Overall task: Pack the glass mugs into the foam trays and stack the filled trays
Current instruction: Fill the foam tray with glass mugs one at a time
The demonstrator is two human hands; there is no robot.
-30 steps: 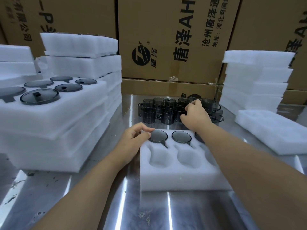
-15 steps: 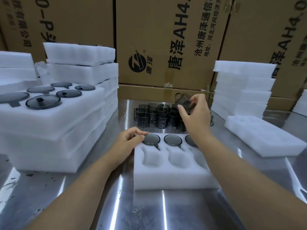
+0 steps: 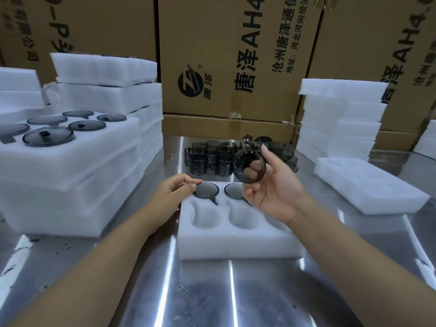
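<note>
While right grip [image 3: 276, 192] holds mug [image 3: 247, 166], tray [image 3: 236, 244] below

Left forearm bare, reaching in from lower left, wrist straight. Left hand [image 3: 173, 193] palm down, fingers loosely curled. Thumb and index tips meet at rim of seated mug [image 3: 205, 190]; pinch or mere touch, cannot tell. Right forearm enters from lower right, wrist turned, palm facing up. Right hand [image 3: 276, 188] grips held mug [image 3: 249, 168], lifted and tipped on side. Thumb straight above it, curled fingers below, one fingertip visible through glass.
</note>
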